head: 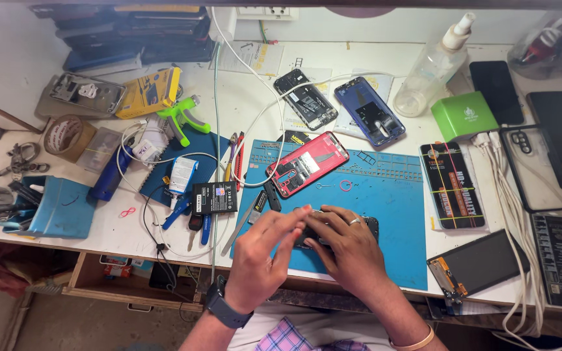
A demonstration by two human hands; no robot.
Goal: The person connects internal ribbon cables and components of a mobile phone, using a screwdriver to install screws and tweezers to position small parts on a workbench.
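Note:
Both hands meet over a dark opened phone [371, 225] lying on the blue work mat [385, 201] near the table's front edge. My left hand [265, 253], with a dark watch on its wrist, has its fingers stretched onto the phone. My right hand [349, 250], wearing a ring and a bangle, curls over the phone and covers most of it. I cannot tell whether either hand pinches a small part. A red phone back cover [307, 164] lies just beyond the hands on the mat.
Two more opened phones [305, 99] [369, 110] lie further back, beside a spray bottle [434, 65] and a green box [464, 116]. A battery [214, 198], tweezers and tools lie left of the mat. Phones, cases, white cables and a screen [479, 263] fill the right.

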